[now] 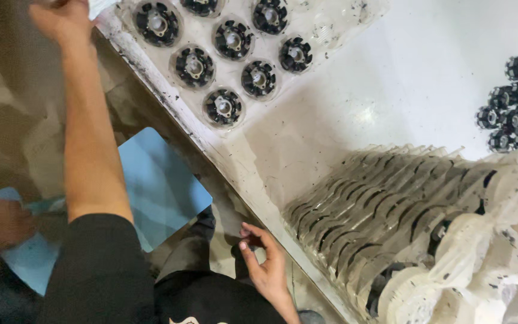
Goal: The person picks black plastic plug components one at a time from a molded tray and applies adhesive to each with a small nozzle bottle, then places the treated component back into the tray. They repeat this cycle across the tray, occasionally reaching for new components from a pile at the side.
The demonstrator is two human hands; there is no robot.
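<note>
Both hands work off the white table: the left hand reaches toward 11 o'clock, its grip seemingly loose but cropped, beside the clear tray of black round parts, while the right hand curls half-open, empty, at 6 o'clock.

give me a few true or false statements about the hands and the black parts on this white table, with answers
1. The clear tray holds round black parts in its pockets. True.
2. The left hand rests in the person's lap. False: it is raised at the top of the view, by the table's far corner.
3. The right hand grips a black part. False: it is empty, fingers loosely curled, just off the table edge.
4. A loose heap of black parts lies at the table's right side. True.
5. The stack of clear trays stands upright in a neat pile. False: it lies leaning over on the table.
</note>
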